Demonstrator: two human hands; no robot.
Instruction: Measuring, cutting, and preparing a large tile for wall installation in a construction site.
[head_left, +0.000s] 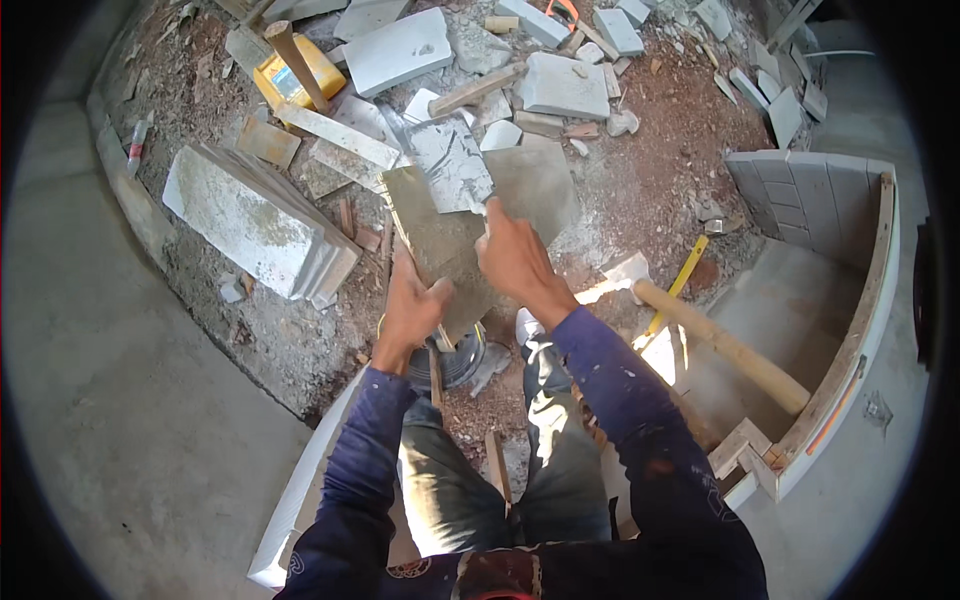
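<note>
My left hand [412, 305] grips a flat grey-brown tile [425, 225] by its left edge, thumb on top. In my right hand [518, 255] is a wide-bladed scraper [450, 165]; its pale-smeared blade lies over the tile's upper part. Most of the scraper's handle is hidden by my fingers. Just beyond, a flat grey sheet [535, 185] rests on the ground, partly covered by the tile and blade. Below the tile, a dark round object [455, 362] sits near my feet, partly hidden.
A stack of slabs [245, 225] stands at left. Beyond it are a yellow container [325, 75], a wooden handle [298, 65] and broken white blocks [565, 85]. At right lie a wooden-handled hammer [725, 345], a yellow level-like bar [685, 270] and a curved tiled panel [820, 195].
</note>
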